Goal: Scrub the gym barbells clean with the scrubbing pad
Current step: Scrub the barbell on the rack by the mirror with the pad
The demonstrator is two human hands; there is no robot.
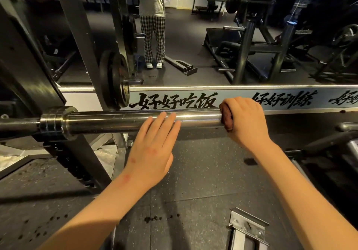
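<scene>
A steel barbell sleeve point(116, 120) runs horizontally across the middle of the head view, with its collar point(56, 123) at the left by the rack. My right hand point(246, 119) grips a dark brown scrubbing pad point(226, 116) wrapped over the sleeve's right end. My left hand point(155, 145) lies flat with straight fingers, its fingertips resting on the sleeve just left of the pad.
A black rack upright point(81, 59) and a stored weight plate point(114, 81) stand at the left. A wall mirror point(213, 36) behind the bar reflects gym machines and a person. Below is speckled rubber flooring point(193, 191); a metal bracket point(246, 228) lies at the lower right.
</scene>
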